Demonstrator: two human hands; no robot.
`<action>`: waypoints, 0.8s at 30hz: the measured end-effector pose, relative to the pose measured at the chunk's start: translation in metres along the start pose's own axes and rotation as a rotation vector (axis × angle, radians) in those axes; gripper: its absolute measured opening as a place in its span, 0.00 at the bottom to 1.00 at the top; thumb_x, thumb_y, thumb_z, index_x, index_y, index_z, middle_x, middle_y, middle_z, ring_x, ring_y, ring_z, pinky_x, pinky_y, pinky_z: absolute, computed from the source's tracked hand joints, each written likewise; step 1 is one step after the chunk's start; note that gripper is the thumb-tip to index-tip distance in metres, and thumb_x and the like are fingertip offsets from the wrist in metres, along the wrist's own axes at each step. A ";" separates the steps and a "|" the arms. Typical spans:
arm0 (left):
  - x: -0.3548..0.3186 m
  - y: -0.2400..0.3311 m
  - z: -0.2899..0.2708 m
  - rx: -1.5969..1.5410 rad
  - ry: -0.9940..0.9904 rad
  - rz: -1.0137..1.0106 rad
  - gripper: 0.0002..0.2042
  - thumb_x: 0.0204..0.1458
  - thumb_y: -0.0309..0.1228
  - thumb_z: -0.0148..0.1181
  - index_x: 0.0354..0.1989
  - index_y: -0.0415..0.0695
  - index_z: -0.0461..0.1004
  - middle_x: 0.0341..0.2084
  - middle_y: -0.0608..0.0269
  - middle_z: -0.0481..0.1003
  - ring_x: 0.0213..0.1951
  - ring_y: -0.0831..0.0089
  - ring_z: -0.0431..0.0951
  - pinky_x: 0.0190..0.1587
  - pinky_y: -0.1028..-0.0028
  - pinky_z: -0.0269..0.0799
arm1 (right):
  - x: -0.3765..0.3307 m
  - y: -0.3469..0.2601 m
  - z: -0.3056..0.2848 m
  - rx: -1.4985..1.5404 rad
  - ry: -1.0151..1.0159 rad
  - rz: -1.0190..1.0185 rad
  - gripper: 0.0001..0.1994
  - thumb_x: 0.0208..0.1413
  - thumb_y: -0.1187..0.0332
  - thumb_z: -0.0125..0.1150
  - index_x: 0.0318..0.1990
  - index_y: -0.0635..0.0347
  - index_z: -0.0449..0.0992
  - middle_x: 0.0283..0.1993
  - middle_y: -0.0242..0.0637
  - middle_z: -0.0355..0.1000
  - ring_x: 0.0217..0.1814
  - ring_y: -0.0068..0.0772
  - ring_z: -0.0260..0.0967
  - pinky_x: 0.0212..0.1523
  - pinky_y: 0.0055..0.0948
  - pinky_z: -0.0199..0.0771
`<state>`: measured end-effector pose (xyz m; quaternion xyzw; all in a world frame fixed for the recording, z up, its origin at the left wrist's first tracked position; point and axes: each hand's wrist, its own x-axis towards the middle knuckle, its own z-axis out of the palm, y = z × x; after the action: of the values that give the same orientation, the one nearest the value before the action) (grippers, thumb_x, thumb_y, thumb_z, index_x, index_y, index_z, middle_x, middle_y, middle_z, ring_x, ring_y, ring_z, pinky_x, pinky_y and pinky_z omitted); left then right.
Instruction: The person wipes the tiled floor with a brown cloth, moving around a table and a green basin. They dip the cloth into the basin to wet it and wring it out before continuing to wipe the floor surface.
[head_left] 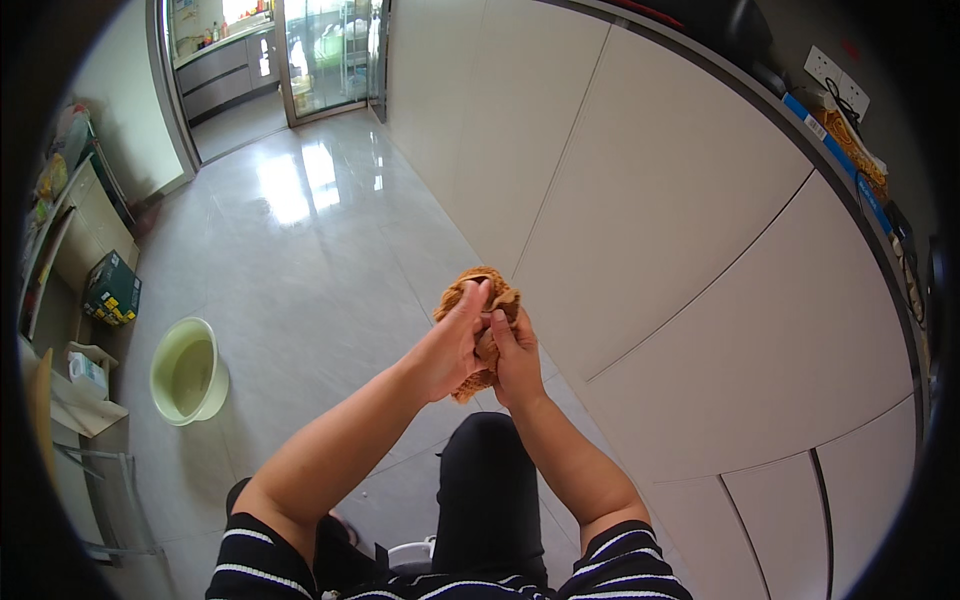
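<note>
A bunched brown cloth (480, 282) with a rough, towel-like texture is held up between my hands, in front of the pale cabinet wall. My left hand (450, 345) grips it from the left, with part of the palm showing and some fingers hidden in the folds. On the other side my right hand (517, 362) is closed around the cloth, its thumb pressed on the near face. The two hands almost touch each other. Folds of the cloth stick out above and below them.
A pale green basin (190, 372) stands on the grey tiled floor (300, 270) at left. Beyond it are a dark green box (113, 288), a white jug (88, 374) and shelves. Smooth cabinet doors (660, 200) rise on the right. A doorway opens at the far left.
</note>
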<state>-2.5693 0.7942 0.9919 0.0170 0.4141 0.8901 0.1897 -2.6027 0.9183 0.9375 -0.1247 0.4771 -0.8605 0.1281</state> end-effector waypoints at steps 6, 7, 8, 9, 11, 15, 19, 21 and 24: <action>0.035 0.005 -0.015 0.286 -0.006 -0.152 0.39 0.61 0.59 0.43 0.73 0.50 0.39 0.66 0.50 0.56 0.65 0.59 0.61 0.64 0.51 0.57 | 0.017 -0.003 -0.043 -0.197 0.161 -0.077 0.09 0.65 0.68 0.55 0.44 0.61 0.77 0.41 0.30 0.74 0.44 0.21 0.70 0.45 0.24 0.71; 0.040 0.012 -0.019 0.287 -0.012 -0.168 0.39 0.61 0.59 0.43 0.73 0.49 0.42 0.65 0.49 0.58 0.63 0.59 0.64 0.63 0.51 0.59 | 0.026 -0.010 -0.050 -0.357 0.194 -0.150 0.08 0.64 0.69 0.54 0.44 0.62 0.77 0.42 0.31 0.74 0.43 0.22 0.69 0.45 0.25 0.71; 0.045 0.020 -0.021 0.369 0.063 -0.132 0.36 0.61 0.58 0.45 0.69 0.43 0.52 0.56 0.48 0.69 0.54 0.60 0.73 0.57 0.57 0.67 | 0.039 -0.020 -0.058 -0.520 0.227 -0.222 0.08 0.64 0.70 0.54 0.44 0.62 0.78 0.42 0.31 0.74 0.42 0.22 0.69 0.45 0.25 0.71; 0.048 0.020 -0.031 0.381 0.130 -0.107 0.36 0.61 0.57 0.46 0.67 0.41 0.54 0.53 0.49 0.71 0.52 0.61 0.74 0.55 0.59 0.68 | 0.047 -0.030 -0.068 -0.681 0.263 -0.280 0.08 0.64 0.71 0.53 0.43 0.63 0.78 0.42 0.32 0.74 0.42 0.23 0.69 0.45 0.26 0.71; 0.065 0.022 -0.054 0.402 0.245 -0.038 0.34 0.61 0.57 0.47 0.64 0.39 0.59 0.47 0.52 0.75 0.47 0.63 0.77 0.51 0.63 0.71 | 0.064 -0.086 -0.085 -1.072 0.284 -0.371 0.09 0.62 0.75 0.50 0.43 0.65 0.78 0.46 0.35 0.74 0.44 0.26 0.70 0.45 0.27 0.71; 0.113 0.008 -0.091 0.401 0.372 -0.099 0.28 0.60 0.54 0.52 0.56 0.40 0.66 0.41 0.58 0.76 0.42 0.69 0.77 0.46 0.69 0.71 | 0.114 -0.225 -0.113 -1.614 0.297 -1.046 0.15 0.56 0.78 0.55 0.50 0.55 0.76 0.56 0.38 0.69 0.48 0.34 0.69 0.48 0.32 0.72; 0.176 -0.026 -0.115 0.439 0.351 -0.190 0.23 0.60 0.51 0.54 0.49 0.42 0.70 0.39 0.61 0.76 0.40 0.73 0.77 0.44 0.72 0.70 | 0.156 -0.342 -0.127 -2.525 0.380 -1.397 0.22 0.55 0.65 0.64 0.58 0.33 0.74 0.64 0.32 0.66 0.59 0.44 0.62 0.55 0.45 0.69; 0.209 -0.049 -0.123 0.466 0.308 -0.231 0.22 0.60 0.50 0.54 0.48 0.42 0.71 0.38 0.60 0.76 0.40 0.73 0.77 0.43 0.73 0.70 | 0.167 -0.336 -0.148 -2.744 0.522 -1.374 0.21 0.57 0.58 0.62 0.58 0.26 0.73 0.63 0.30 0.68 0.61 0.43 0.61 0.56 0.48 0.67; 0.239 -0.082 -0.149 0.457 0.293 -0.239 0.22 0.60 0.49 0.54 0.47 0.41 0.71 0.38 0.60 0.77 0.39 0.72 0.77 0.43 0.72 0.71 | 0.178 -0.243 -0.197 -2.895 0.705 -1.142 0.17 0.60 0.51 0.55 0.57 0.30 0.74 0.62 0.29 0.67 0.61 0.43 0.59 0.55 0.51 0.64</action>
<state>-2.7926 0.8174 0.8022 -0.1184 0.6257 0.7383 0.2224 -2.8608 1.1375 1.0600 0.0937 -0.7524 -0.3804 0.5294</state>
